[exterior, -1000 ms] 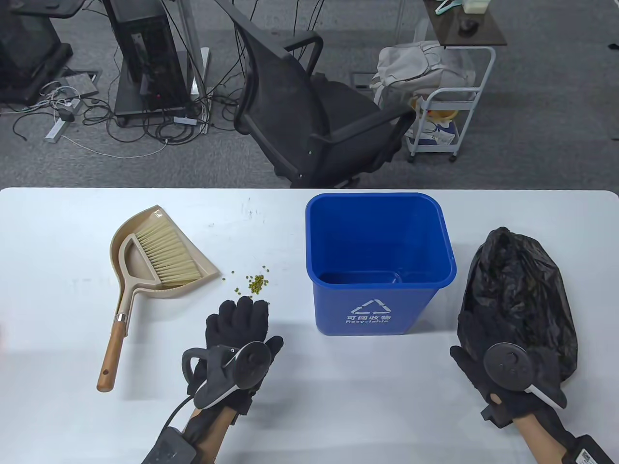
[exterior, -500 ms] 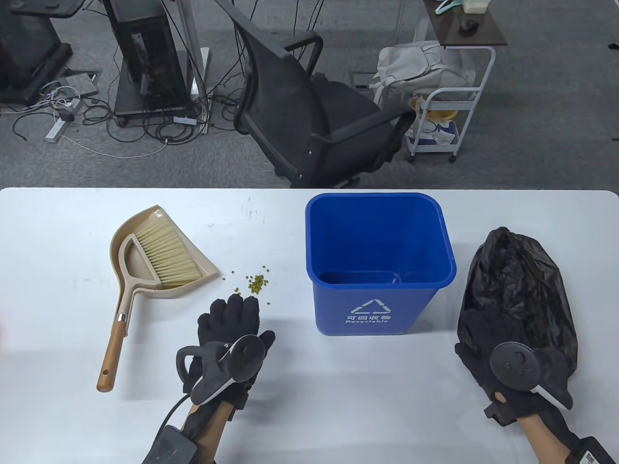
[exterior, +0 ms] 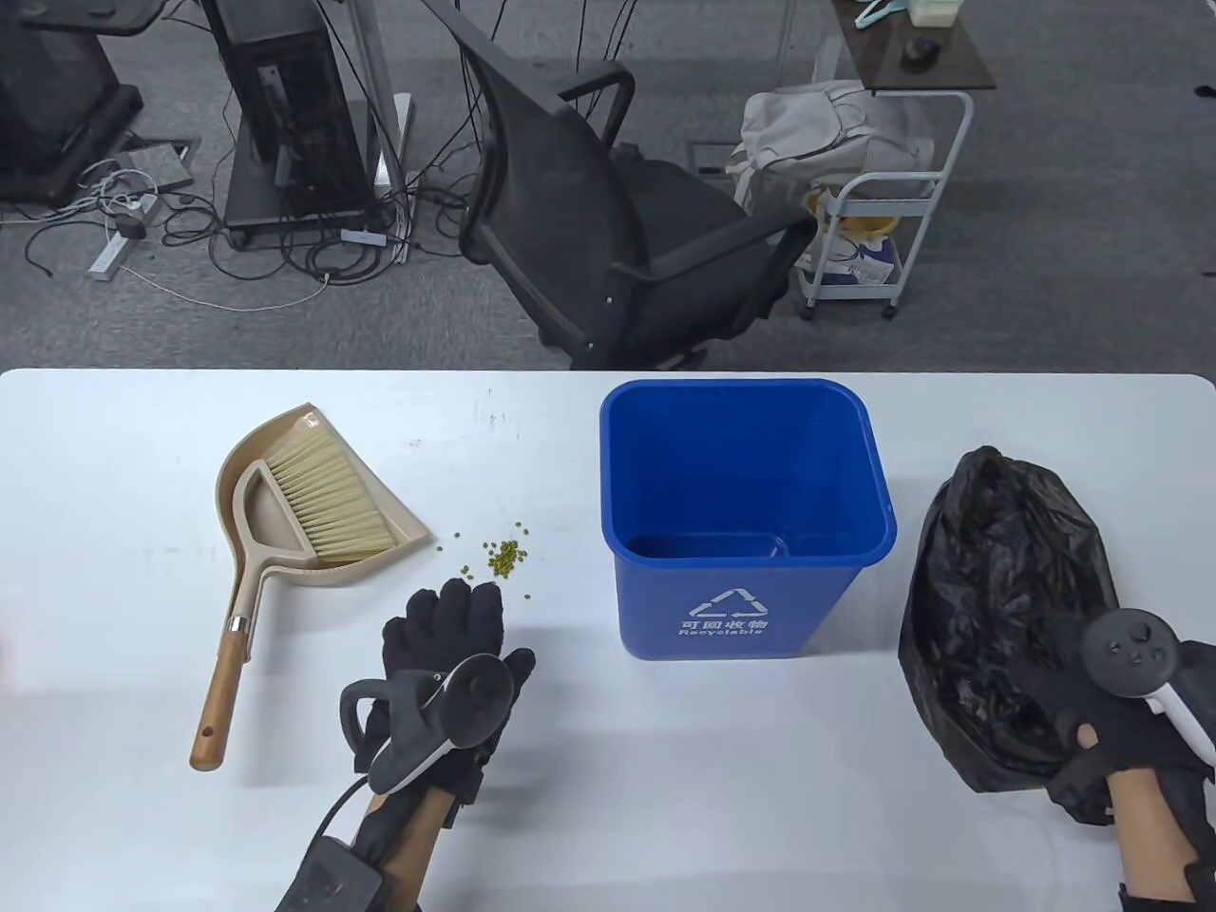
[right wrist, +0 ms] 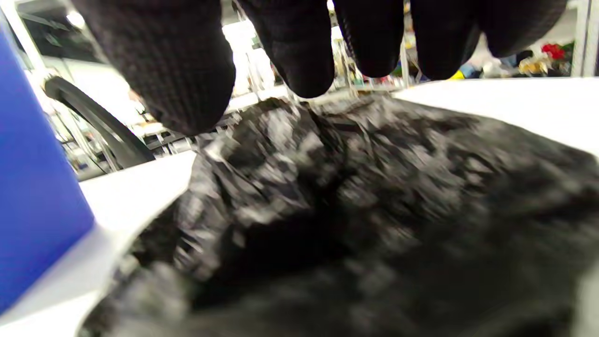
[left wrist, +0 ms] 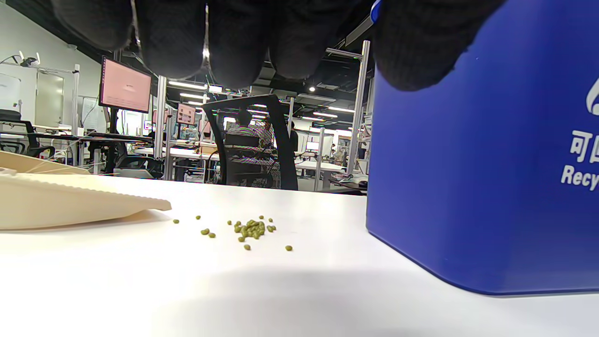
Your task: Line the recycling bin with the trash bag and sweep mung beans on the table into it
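An unlined blue recycling bin stands upright at the table's middle right; its wall fills the right of the left wrist view. A small heap of green mung beans lies left of it. My left hand rests flat just in front of the beans, its fingers straight and holding nothing. A crumpled black trash bag lies right of the bin. My right hand is at the bag's near right edge, with its fingers spread above the bag and nothing pinched.
A beige dustpan with a brush lying in it sits at the left, wooden handle towards me. Beyond the table's far edge stand a black office chair and a white cart.
My right hand has swung to the right, off the bag's near end to its right edge. My left hand has slid slightly left and back from the beans.
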Demonstrator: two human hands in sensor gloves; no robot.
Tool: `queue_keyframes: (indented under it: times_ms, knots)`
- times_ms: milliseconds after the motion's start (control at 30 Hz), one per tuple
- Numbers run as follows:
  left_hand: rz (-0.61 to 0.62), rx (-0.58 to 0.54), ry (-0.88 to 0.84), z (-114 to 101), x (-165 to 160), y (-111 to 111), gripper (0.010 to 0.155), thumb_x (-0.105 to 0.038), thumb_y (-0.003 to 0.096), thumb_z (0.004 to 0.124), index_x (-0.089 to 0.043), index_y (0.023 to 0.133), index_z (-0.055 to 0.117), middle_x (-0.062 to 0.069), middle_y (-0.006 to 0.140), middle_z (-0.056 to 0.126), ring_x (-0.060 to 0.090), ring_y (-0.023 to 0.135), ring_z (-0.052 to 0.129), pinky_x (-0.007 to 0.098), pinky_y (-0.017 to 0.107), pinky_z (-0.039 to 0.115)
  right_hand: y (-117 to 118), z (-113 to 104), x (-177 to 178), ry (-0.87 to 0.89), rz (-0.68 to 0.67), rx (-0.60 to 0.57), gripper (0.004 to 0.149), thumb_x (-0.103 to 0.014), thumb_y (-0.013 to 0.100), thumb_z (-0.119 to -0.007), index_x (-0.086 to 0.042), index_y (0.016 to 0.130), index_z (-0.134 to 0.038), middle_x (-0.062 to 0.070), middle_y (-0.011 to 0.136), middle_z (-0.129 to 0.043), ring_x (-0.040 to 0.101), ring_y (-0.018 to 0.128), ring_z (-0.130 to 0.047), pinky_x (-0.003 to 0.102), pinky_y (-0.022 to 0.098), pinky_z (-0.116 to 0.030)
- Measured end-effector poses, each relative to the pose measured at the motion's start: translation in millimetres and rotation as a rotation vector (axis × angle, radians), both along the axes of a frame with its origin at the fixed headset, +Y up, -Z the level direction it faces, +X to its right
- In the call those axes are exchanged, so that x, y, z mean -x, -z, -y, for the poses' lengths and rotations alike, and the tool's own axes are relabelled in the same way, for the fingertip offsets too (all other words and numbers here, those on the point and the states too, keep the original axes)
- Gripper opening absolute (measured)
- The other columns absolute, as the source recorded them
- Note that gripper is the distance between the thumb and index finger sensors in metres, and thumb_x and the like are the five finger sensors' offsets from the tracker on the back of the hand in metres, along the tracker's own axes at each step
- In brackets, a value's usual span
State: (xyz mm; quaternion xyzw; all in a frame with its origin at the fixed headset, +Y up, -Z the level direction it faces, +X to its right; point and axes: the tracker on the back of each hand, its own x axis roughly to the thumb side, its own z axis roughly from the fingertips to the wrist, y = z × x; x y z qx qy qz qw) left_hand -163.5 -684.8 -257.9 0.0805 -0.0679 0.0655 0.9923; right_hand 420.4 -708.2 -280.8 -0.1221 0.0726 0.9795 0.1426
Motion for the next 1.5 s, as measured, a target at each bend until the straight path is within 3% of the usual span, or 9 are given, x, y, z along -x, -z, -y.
queue_keyframes:
  times_ms: [233,433,600,1133,1500]
  knots:
    - [-0.010,0.021,-0.007,1,3,1,0.077,-0.049,0.0487,0.081,-0.006,0.111,0.068,0.028,0.113,0.069,0.064,0.100,0.066,0.078,0.070,0.056,12,30,-15,-0.013,0.039,0.181,0.068,-0.035,0.043,-0.091,0.000,0.100,-0.079,0.038,0.111,-0.053,0.070,0.094,-0.055,0.077,0.063,-0.052]
    - [-0.018,0.019,-0.017,0,8,1,0.077,-0.049,0.0488,0.081,-0.006,0.111,0.068,0.028,0.113,0.069,0.064,0.100,0.066,0.078,0.070,0.056,16,34,-7,-0.054,0.016,0.190,0.040,-0.025,0.044,-0.091,-0.003,0.077,-0.097,0.033,0.108,-0.064,0.067,0.094,-0.061,0.075,0.062,-0.055]
    - [-0.019,0.019,-0.021,0,9,1,0.077,-0.049,0.0488,0.081,-0.006,0.111,0.067,0.028,0.113,0.069,0.064,0.100,0.066,0.078,0.070,0.056,17,35,-1,-0.042,-0.039,0.229,0.039,-0.023,0.044,-0.090,0.000,0.074,-0.097,0.033,0.108,-0.065,0.066,0.094,-0.061,0.075,0.063,-0.054]
    - [0.009,0.027,-0.038,2,3,-1,0.077,-0.049,0.0491,0.081,-0.006,0.112,0.067,0.027,0.114,0.069,0.064,0.101,0.066,0.077,0.070,0.056,8,27,27,0.259,-0.278,0.260,0.039,-0.023,0.044,-0.089,0.003,0.071,-0.097,0.037,0.104,-0.069,0.067,0.091,-0.064,0.075,0.061,-0.057]
    - [0.225,0.105,-0.067,12,-53,-19,0.069,-0.050,0.0488,0.082,-0.007,0.104,0.080,0.025,0.114,0.071,0.064,0.103,0.063,0.081,0.070,0.048,4,30,73,0.463,-0.394,0.225,0.039,-0.023,0.045,-0.088,0.004,0.071,-0.096,0.038,0.097,-0.077,0.063,0.084,-0.078,0.072,0.056,-0.067]
